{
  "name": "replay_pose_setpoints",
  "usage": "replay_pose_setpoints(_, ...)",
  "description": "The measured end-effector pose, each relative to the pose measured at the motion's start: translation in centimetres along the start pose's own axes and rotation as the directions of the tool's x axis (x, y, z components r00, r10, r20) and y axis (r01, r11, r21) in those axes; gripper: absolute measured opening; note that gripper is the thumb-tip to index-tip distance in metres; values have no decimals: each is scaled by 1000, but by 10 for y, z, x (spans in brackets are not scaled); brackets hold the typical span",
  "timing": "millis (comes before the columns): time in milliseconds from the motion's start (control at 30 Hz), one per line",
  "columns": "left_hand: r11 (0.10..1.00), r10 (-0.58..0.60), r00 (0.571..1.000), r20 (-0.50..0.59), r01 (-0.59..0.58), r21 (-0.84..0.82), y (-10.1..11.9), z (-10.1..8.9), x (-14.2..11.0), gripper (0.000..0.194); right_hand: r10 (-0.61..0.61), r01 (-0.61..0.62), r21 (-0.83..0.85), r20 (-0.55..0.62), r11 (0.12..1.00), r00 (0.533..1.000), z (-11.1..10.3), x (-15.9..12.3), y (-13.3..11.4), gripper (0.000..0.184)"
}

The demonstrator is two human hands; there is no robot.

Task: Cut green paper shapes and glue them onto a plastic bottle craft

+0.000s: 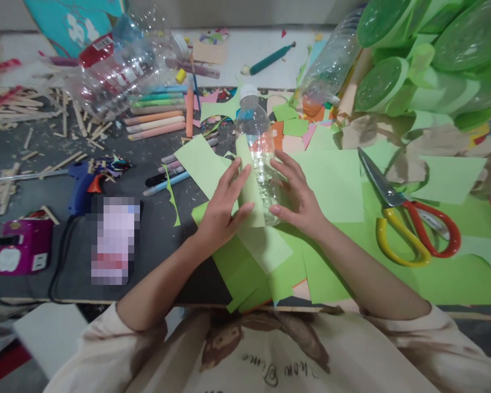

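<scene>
A clear plastic bottle (265, 169) with a white cap (249, 91) lies on the paper-covered table, its cap pointing away from me. Along its left side stands a pale green strip of paper (255, 202), curved slightly against the plastic. The fingers and thumb of my left hand (225, 204) press this strip to the bottle. On the other side, my right hand (300, 196) grips the bottle, thumb near its base and fingertips higher up. More pale green paper (270, 248) lies beneath the bottle and my left hand.
Scissors (396, 204) with red and yellow handles lie at right, below green-papered bottles (425, 76). A blue glue gun (79, 185), a phone (115, 240) and a purple box (22, 245) are at left. Markers (157, 117), wooden sticks (14, 103) and another clear bottle (123, 71) lie farther back.
</scene>
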State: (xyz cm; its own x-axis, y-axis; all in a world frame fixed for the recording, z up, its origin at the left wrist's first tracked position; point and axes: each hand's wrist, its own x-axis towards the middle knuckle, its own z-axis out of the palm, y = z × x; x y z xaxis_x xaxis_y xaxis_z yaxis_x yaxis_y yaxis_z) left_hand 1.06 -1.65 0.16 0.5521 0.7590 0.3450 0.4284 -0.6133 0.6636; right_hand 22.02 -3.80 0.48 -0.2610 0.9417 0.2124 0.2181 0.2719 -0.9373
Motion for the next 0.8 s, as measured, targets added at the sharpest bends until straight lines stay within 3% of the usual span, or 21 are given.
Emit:
replay_pose_setpoints(200, 999, 23, 1000, 16, -22, -46, -2, 1, -1, 64, 8, -8, 45, 1, 999, 1000, -1, 0, 0, 61)
replay_pose_setpoints(533, 991, -17, 995, 94, 30, -130, 2, -5, 1, 63, 30, -30, -23, -11, 999, 999, -1, -5, -6, 61)
replay_pose_setpoints(800, 985, 19, 990, 140, 6, -175, 1, -8, 2, 69, 2, -4, -37, -44, 999, 999, 4, -8, -4, 60)
